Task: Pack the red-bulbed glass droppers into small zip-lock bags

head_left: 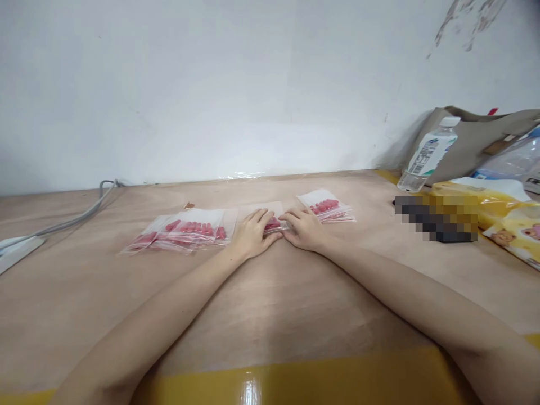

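A small clear plastic bag (273, 223) with red pieces in it lies flat on the table between my hands. My left hand (252, 233) rests over its left part, fingers stretched out and thumb apart from them. From the other side my right hand (307, 229) touches the bag's right edge, its fingers bent and spread from the thumb. To the left lies an overlapping row of similar bags (196, 228) with red capsule-like pieces. Just beyond my right hand is a short stack of such bags (324, 206). My fingers partly cover the middle bag.
A plastic bottle (428, 154) leans on a grey-brown bag (476, 135) at the right. Yellow packages (485, 194) and a blurred dark object (434, 220) lie nearby. A grey cable (80, 218) runs across the left. Yellow tape (253, 379) borders the table's near edge; a white wall stands behind.
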### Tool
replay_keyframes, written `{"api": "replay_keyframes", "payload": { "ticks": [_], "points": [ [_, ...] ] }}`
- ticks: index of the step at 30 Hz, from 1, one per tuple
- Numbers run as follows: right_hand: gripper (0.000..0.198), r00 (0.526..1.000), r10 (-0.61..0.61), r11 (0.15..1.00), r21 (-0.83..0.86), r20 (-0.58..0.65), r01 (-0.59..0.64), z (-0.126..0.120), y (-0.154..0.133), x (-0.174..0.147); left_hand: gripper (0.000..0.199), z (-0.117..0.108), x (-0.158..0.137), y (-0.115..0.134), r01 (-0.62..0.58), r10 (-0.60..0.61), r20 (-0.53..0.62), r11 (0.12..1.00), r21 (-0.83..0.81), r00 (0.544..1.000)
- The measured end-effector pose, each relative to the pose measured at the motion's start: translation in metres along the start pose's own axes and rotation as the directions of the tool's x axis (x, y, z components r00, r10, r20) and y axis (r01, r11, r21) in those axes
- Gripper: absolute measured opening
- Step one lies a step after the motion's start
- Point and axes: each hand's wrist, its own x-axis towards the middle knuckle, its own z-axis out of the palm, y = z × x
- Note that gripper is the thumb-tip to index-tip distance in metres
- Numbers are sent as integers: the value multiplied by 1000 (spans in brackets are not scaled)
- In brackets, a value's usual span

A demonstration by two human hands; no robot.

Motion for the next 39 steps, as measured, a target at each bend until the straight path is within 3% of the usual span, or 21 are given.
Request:
{"api": "replay_keyframes", "payload": {
  "ticks": [3,9,14,20,30,39],
  "points": [
    [16,1000,19,1000,-12,13,-19,2,5,-4,47,3,-6,-6,5,-7,-9,984,-178,1000],
    [17,999,-38,998,-52,-2,38,1,9,-9,39,5,-7,-7,-11,9,-9,980,-199,1000],
    [19,998,-54,996,-69,16,55,-2,7,-6,35,4,-4,-4,-40,31,-58,987,-153,998],
    [20,999,-42,996,-72,18,43,-2,8,-5,16,11,12,5,-233,227,-130,972,-31,965],
    [19,1000,-8,998,-65,-8,8,2,13,-11,20,25,34,3,-412,419,-144,908,80,896],
    [19,998,-19,992,-125,-57,12,-6,17,-16,23,20,27,-2,-442,457,-195,890,116,868]
  ]
}}
